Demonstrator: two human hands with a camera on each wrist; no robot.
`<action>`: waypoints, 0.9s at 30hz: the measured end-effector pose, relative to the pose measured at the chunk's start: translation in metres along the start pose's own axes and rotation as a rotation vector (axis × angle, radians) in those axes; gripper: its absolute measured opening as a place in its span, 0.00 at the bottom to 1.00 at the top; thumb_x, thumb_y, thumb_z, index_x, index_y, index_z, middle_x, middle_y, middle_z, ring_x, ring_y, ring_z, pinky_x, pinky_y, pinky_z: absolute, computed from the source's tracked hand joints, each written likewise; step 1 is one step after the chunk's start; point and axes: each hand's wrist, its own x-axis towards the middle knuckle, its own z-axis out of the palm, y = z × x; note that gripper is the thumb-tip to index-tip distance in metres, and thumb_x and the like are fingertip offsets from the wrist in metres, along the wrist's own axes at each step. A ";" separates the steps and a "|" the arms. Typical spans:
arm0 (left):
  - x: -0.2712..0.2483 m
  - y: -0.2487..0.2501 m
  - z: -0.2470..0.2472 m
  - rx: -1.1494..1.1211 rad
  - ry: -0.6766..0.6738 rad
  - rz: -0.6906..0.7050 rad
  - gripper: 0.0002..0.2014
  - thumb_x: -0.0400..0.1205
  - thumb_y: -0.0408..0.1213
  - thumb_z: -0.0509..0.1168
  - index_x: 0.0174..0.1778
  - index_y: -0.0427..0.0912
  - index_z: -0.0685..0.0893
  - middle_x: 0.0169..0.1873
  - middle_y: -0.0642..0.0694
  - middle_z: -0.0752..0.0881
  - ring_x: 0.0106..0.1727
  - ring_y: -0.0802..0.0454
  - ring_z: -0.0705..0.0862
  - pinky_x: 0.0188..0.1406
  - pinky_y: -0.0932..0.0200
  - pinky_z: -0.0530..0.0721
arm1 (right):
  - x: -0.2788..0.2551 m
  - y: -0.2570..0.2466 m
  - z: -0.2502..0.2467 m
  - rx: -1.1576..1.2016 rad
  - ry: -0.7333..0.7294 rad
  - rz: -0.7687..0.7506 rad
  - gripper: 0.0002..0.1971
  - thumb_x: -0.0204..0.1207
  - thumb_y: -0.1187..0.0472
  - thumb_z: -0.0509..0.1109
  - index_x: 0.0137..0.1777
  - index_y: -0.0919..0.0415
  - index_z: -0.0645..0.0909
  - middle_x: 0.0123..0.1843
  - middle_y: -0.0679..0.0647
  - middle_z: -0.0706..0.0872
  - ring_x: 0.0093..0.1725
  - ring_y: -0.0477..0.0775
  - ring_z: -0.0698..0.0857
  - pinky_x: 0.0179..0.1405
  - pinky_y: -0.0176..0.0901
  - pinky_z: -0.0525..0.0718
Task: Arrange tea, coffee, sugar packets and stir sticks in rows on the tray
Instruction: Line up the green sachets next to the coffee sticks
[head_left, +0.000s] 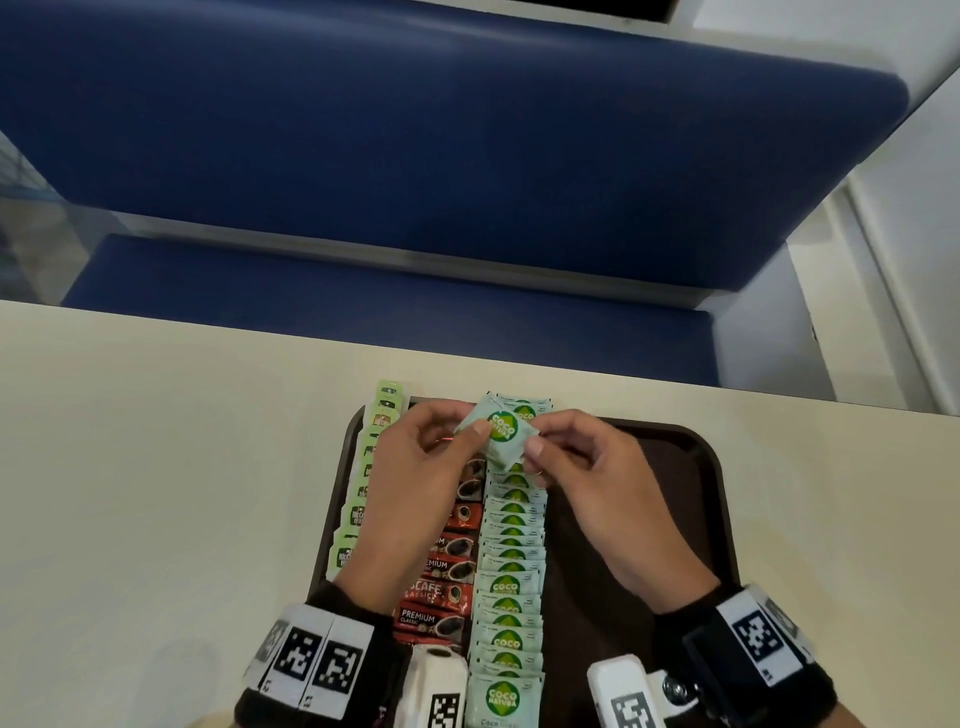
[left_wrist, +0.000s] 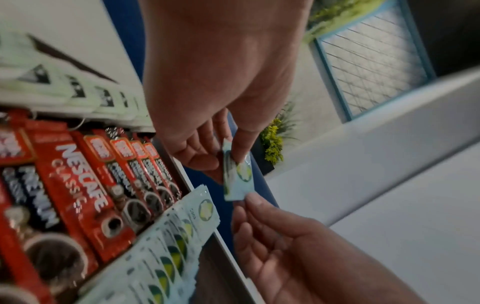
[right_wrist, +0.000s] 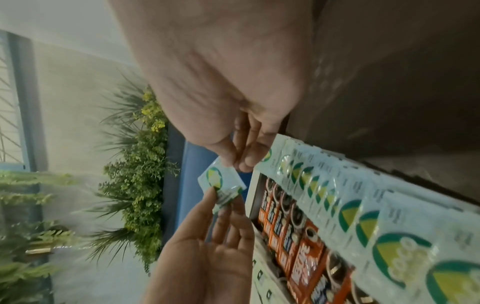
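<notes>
A dark brown tray (head_left: 727, 499) lies on the table. It holds a column of green-and-white tea bags (head_left: 363, 478) at its left edge. Beside them are red Nescafe coffee sachets (head_left: 436, 587), then overlapping pale green Coco Natura sugar packets (head_left: 511, 571). Above the tray's far end, both hands hold one more sugar packet (head_left: 501, 434). My left hand (head_left: 475, 428) pinches its left side and my right hand (head_left: 535, 447) pinches its right edge. The left wrist view shows this packet (left_wrist: 237, 176) edge-on, and the right wrist view shows the packet (right_wrist: 221, 181) between both hands.
The cream table (head_left: 156, 467) stretches wide to the left and right of the tray. A blue padded bench (head_left: 415, 156) stands beyond its far edge. Green plants (right_wrist: 140, 174) line the wall. Wrist cameras with black-and-white markers (head_left: 311, 660) sit near the bottom edge.
</notes>
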 end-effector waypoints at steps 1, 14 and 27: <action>0.002 0.000 0.000 0.069 -0.018 0.023 0.05 0.87 0.38 0.76 0.57 0.45 0.92 0.51 0.53 0.97 0.53 0.57 0.95 0.56 0.60 0.91 | 0.004 0.001 -0.004 -0.009 0.026 -0.017 0.05 0.86 0.65 0.75 0.58 0.58 0.90 0.51 0.54 0.95 0.49 0.50 0.94 0.50 0.40 0.91; 0.011 -0.022 -0.010 0.316 0.019 -0.002 0.03 0.87 0.41 0.75 0.54 0.55 0.93 0.48 0.59 0.94 0.51 0.65 0.90 0.52 0.67 0.82 | 0.038 0.035 -0.019 -0.367 0.145 -0.068 0.07 0.90 0.63 0.70 0.55 0.50 0.86 0.50 0.43 0.93 0.49 0.44 0.89 0.53 0.44 0.91; 0.009 -0.027 -0.010 0.297 0.006 -0.014 0.06 0.87 0.38 0.75 0.51 0.55 0.94 0.46 0.56 0.94 0.51 0.60 0.90 0.56 0.61 0.85 | 0.033 0.035 -0.013 -0.425 0.062 -0.084 0.04 0.91 0.64 0.69 0.58 0.57 0.86 0.55 0.39 0.91 0.53 0.21 0.84 0.46 0.13 0.76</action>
